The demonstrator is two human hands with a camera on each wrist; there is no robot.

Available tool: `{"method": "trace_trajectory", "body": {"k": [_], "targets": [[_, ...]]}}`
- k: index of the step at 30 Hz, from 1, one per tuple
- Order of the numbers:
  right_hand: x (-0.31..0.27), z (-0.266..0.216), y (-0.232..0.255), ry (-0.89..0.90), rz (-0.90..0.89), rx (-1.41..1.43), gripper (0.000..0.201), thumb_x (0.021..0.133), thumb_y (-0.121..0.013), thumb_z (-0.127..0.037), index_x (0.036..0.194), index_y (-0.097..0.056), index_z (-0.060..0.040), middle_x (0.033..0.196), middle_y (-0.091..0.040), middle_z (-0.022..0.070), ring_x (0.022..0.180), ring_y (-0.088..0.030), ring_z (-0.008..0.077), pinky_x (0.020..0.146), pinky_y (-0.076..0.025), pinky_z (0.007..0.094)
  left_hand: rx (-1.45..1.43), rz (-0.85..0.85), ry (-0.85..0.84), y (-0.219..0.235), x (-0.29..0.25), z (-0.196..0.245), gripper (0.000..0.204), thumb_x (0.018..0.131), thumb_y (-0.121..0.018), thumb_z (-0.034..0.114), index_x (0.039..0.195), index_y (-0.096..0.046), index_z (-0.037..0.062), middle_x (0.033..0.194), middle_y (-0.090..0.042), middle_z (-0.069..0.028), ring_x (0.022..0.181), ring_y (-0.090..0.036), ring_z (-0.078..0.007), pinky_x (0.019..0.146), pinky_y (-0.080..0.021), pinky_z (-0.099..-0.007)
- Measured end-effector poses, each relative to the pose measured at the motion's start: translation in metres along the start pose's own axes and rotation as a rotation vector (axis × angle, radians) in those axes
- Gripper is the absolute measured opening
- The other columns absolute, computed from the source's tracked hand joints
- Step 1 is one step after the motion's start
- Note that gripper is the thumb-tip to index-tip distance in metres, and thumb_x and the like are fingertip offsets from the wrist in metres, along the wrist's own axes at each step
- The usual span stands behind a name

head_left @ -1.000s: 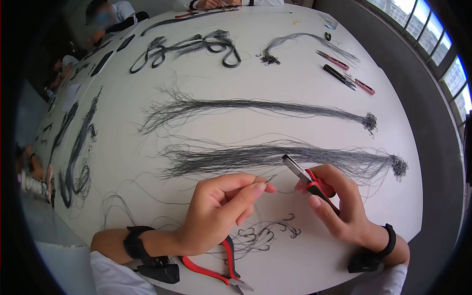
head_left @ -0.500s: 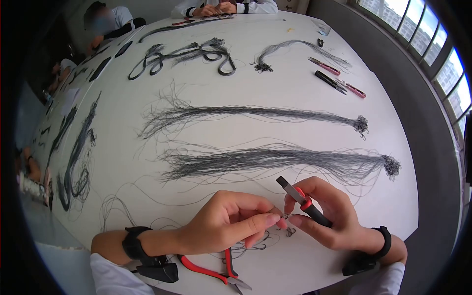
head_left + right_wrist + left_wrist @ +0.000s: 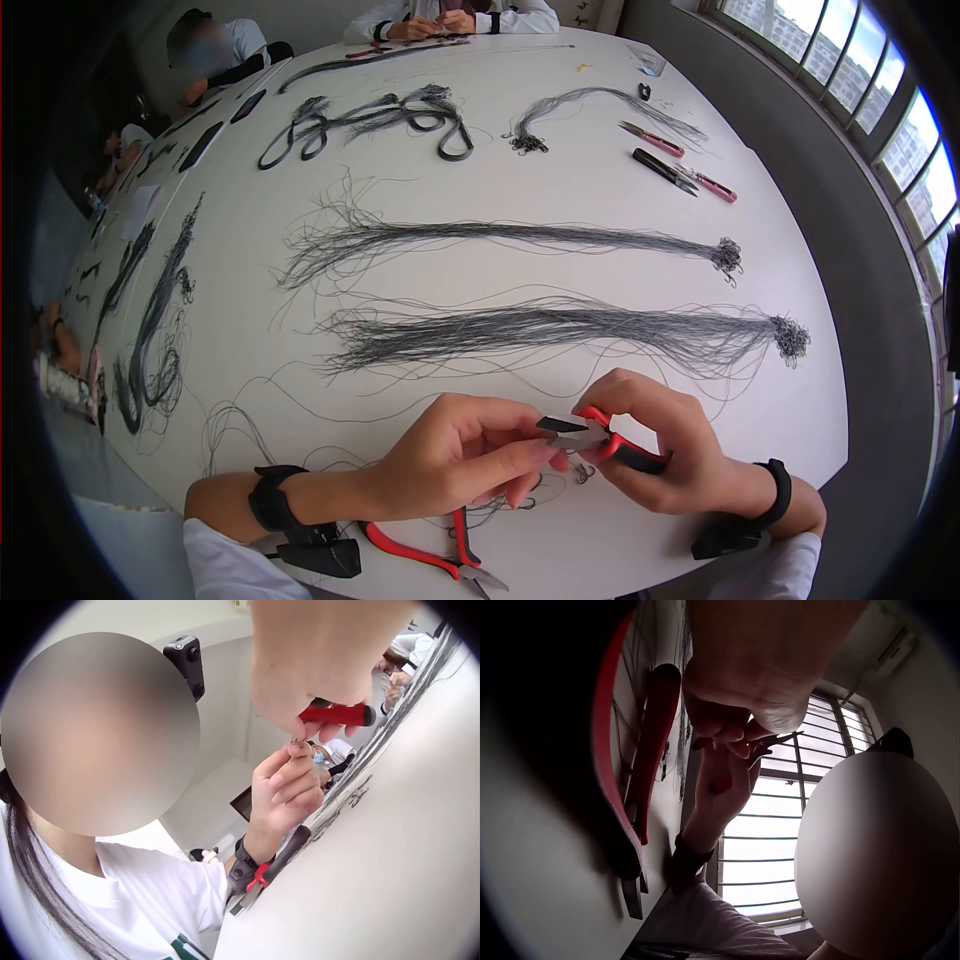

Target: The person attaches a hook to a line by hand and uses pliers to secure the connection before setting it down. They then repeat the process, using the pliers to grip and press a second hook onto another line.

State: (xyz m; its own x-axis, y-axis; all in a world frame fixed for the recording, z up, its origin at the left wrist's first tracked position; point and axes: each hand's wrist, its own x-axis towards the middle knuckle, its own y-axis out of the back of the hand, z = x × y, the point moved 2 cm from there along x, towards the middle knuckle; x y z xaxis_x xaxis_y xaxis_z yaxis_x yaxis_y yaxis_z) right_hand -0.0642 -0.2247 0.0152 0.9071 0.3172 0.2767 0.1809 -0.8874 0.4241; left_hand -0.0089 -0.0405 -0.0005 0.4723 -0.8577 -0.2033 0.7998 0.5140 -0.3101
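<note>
In the head view the left hand (image 3: 450, 455) pinches a small hook between thumb and forefinger; the fingertips and the tool partly hide it. The right hand (image 3: 665, 440) grips red-and-black pliers (image 3: 635, 455), their metal jaws reaching over the left fingertips. In the right wrist view a red handle (image 3: 337, 715) sticks out of the right hand, and the left fingertips meet beneath it. Loose hooks and dark strands (image 3: 583, 473) lie below the hands. Second red-handled pliers (image 3: 410, 547) rest open on the table under the left wrist.
Two long bundles of dark strands (image 3: 540, 325) (image 3: 500, 233) cross the table (image 3: 480, 185), hook clusters at their right ends. Farther off are looped bundles (image 3: 375, 118), another strand bundle (image 3: 600, 92), and snips with pink and black handles (image 3: 665, 170). Other people sit around the table.
The right hand has moved left and down to the left hand, turning its pliers so the jaws now point left over the fingertips. The left hand has shifted slightly; the head view has tilted.
</note>
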Motion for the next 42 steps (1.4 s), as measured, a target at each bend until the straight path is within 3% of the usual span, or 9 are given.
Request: {"method": "trace_trajectory", "body": {"k": [1, 3, 13, 31, 34, 37, 40, 42], "targets": [[0.001, -0.001, 0.000, 0.024, -0.002, -0.017, 0.033, 0.068, -0.063, 0.006, 0.100, -0.056, 0.0016, 0.089, -0.058, 0.0125, 0.082, -0.057, 0.0262, 0.072, -0.046, 0.0317, 0.000, 0.000, 0.000, 0.001, 0.000, 0.002, 0.022, 0.093, -0.051, 0.014, 0.098, -0.062, -0.0037, 0.062, -0.057, -0.0025, 0.049, -0.044, -0.0032, 0.043, -0.031, -0.0183], [0.001, 0.000, -0.001, 0.035, 0.006, -0.026, 0.033, 0.068, -0.063, 0.006, 0.100, -0.056, 0.0014, 0.088, -0.058, 0.0123, 0.081, -0.057, 0.0264, 0.071, -0.045, 0.0322, 0.020, -0.035, 0.091, 0.002, 0.000, 0.006, 0.020, 0.089, -0.049, 0.003, 0.102, -0.058, -0.0104, 0.072, -0.062, -0.0116, 0.058, -0.055, -0.0093, 0.044, -0.036, -0.0198], [0.002, -0.003, -0.001, 0.046, -0.028, -0.033, 0.034, 0.067, -0.061, 0.007, 0.099, -0.056, 0.0012, 0.087, -0.057, 0.0121, 0.081, -0.057, 0.0271, 0.071, -0.045, 0.0336, 0.036, -0.062, 0.071, 0.001, 0.000, 0.002, 0.019, 0.089, -0.049, 0.003, 0.100, -0.058, -0.0096, 0.073, -0.062, -0.0116, 0.058, -0.056, -0.0094, 0.046, -0.039, -0.0193], [0.002, -0.003, 0.000, 0.074, -0.045, -0.029, 0.032, 0.065, -0.057, 0.011, 0.096, -0.053, 0.0017, 0.089, -0.059, 0.0139, 0.078, -0.058, 0.0249, 0.069, -0.045, 0.0309, 0.060, -0.095, 0.114, 0.004, 0.000, -0.002, 0.021, 0.087, -0.049, 0.000, 0.105, -0.056, -0.0097, 0.087, -0.064, -0.0138, 0.063, -0.060, -0.0120, 0.050, -0.044, -0.0214], [0.002, -0.003, 0.001, 0.079, -0.034, -0.031, 0.033, 0.064, -0.056, 0.011, 0.095, -0.053, 0.0016, 0.089, -0.058, 0.0139, 0.078, -0.057, 0.0247, 0.069, -0.045, 0.0311, -0.015, -0.120, 0.046, 0.003, 0.000, -0.006, 0.023, 0.088, -0.049, 0.001, 0.107, -0.056, -0.0092, 0.087, -0.064, -0.0139, 0.059, -0.057, -0.0104, 0.053, -0.045, -0.0234], [0.002, -0.003, 0.000, 0.100, -0.022, -0.038, 0.040, 0.060, -0.060, 0.008, 0.099, -0.056, 0.0009, 0.087, -0.056, 0.0116, 0.079, -0.054, 0.0274, 0.070, -0.043, 0.0341, 0.034, -0.135, 0.121, 0.003, -0.001, -0.002, 0.024, 0.088, -0.050, 0.002, 0.109, -0.056, -0.0086, 0.084, -0.064, -0.0128, 0.055, -0.053, -0.0094, 0.056, -0.045, -0.0250], [0.002, -0.003, 0.002, 0.146, -0.026, -0.086, 0.044, 0.057, -0.060, 0.007, 0.100, -0.055, 0.0002, 0.088, -0.056, 0.0111, 0.078, -0.054, 0.0280, 0.070, -0.042, 0.0351, 0.020, -0.139, 0.106, 0.003, 0.000, -0.003, 0.024, 0.090, -0.048, 0.004, 0.109, -0.056, -0.0082, 0.076, -0.063, -0.0104, 0.054, -0.052, -0.0088, 0.054, -0.043, -0.0249], [0.003, -0.003, 0.002, 0.164, -0.036, -0.106, 0.045, 0.056, -0.060, 0.007, 0.100, -0.055, -0.0001, 0.088, -0.056, 0.0111, 0.079, -0.054, 0.0284, 0.069, -0.042, 0.0355, 0.009, -0.156, 0.146, 0.003, 0.000, -0.001, 0.023, 0.092, -0.045, 0.009, 0.098, -0.061, -0.0067, 0.058, -0.052, -0.0011, 0.050, -0.046, -0.0058, 0.050, -0.036, -0.0205]]}}
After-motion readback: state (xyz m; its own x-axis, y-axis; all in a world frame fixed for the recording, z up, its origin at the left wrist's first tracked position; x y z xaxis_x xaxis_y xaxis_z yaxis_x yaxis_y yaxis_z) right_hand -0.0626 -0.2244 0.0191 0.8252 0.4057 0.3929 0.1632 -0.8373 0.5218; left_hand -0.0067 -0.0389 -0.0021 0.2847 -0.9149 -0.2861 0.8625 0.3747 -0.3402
